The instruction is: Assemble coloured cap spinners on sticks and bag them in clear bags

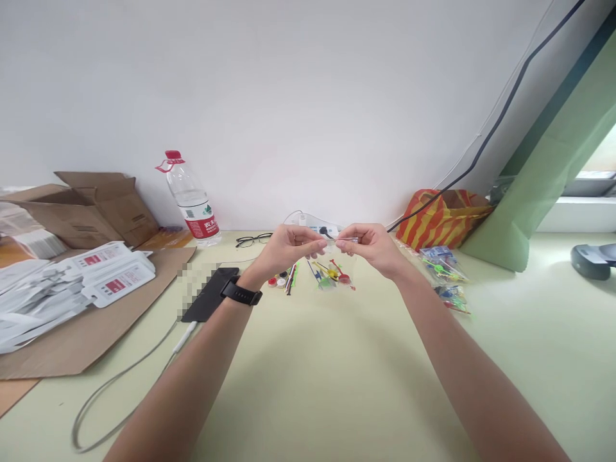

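Out over the table, my left hand (299, 247) and my right hand (368, 247) pinch the top edge of a clear plastic bag (341, 245), fingers and thumbs closed. The bag is thin and see-through, so its lower outline is hard to follow. Red, yellow, blue and green plastic pieces (332, 274) show below the hands; I cannot tell whether they are inside the bag or behind it. Left of them on the table lie thin coloured sticks (290, 280) and small round red, white and dark pieces (276, 282). A black watch (241, 292) sits on my left wrist.
On the right are filled clear bags (445, 269) and a red-yellow striped bag (437, 218). Leftward lie a dark phone (212, 296) with a cable, a water bottle (198, 208), eyeglasses (253, 240), an open carton (103, 205) and white packets (118, 280) on cardboard.
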Motion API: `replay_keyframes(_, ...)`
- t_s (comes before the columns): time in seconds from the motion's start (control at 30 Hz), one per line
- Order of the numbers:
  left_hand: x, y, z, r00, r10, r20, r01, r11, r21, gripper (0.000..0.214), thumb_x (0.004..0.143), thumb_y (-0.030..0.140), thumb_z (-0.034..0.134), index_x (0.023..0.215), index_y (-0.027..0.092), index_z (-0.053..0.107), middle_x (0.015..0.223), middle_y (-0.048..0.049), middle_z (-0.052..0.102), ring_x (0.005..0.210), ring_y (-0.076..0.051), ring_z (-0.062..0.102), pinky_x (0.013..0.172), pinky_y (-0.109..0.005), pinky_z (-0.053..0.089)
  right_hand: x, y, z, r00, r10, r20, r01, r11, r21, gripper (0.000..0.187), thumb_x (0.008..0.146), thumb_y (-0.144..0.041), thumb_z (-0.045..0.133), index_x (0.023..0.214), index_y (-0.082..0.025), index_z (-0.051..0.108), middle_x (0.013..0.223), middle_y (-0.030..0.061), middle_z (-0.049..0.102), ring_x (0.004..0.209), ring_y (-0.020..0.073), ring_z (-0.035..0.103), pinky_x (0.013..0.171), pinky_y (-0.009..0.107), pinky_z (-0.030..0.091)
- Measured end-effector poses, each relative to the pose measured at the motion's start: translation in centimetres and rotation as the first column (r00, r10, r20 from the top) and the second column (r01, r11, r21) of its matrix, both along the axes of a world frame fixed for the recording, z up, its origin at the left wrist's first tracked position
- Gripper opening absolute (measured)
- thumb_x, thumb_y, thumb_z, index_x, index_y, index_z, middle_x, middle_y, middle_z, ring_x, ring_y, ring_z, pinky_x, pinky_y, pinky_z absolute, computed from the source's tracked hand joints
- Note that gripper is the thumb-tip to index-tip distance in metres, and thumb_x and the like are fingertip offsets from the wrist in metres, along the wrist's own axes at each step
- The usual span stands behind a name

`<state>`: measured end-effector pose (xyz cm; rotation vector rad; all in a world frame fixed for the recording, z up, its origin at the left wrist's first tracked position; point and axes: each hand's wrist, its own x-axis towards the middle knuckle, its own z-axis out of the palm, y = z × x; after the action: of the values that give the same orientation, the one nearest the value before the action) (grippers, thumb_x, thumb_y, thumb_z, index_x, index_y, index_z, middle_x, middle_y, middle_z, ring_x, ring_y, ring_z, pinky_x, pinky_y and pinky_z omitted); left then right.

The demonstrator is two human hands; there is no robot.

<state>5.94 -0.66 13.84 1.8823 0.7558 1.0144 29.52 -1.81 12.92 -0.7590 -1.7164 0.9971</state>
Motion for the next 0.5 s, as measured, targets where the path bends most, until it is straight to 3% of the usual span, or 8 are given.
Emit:
replay_keyframes(0.17,-0.18,0.24,-0.36,1.0,-0.008,0.018,0.008,1.0,0.005,0.028,0.083,0.04,0.082,0.097,0.015,0.08,0.086,-0.0102,0.078,0.082,-0.021,0.072,0.072,-0.029,0.056,0.2,0.04,-0.04,0.999,-0.024,-0.022,0.024,1.0,-0.006,0.034,0.075,-0.048,0.086,0.086,-0.018,0.077,0.074,0.0021,0.067,0.069,0.0151,0.057,0.066,0.031,0.048)
replay_keyframes(0.33,-0.2,0.14,-0.31,0.998,0.0,0.055,-0.001,1.0,0.029,0.026,0.084,0.039,0.081,0.095,0.014,0.08,0.083,-0.0102,0.078,0.082,-0.022,0.073,0.076,-0.032,0.058,0.35,0.18,-0.3,0.998,0.05,-0.046,-0.052,0.998,-0.04,0.037,0.07,-0.047,0.089,0.091,-0.019,0.078,0.087,0.005,0.072,0.082,0.0193,0.064,0.076,0.036,0.051)
replay_keyframes(0.5,-0.15,0.16,-0.17,0.997,0.0,0.075,-0.004,0.999,0.051,0.026,0.085,0.038,0.08,0.096,0.015,0.079,0.083,-0.0092,0.076,0.081,-0.02,0.071,0.073,-0.031,0.057,0.41,0.41,-0.36,0.994,-0.003,-0.11,0.001,1.0,-0.024,0.026,0.072,-0.04,0.089,0.087,-0.02,0.08,0.08,0.003,0.07,0.074,0.0159,0.058,0.068,0.033,0.047)
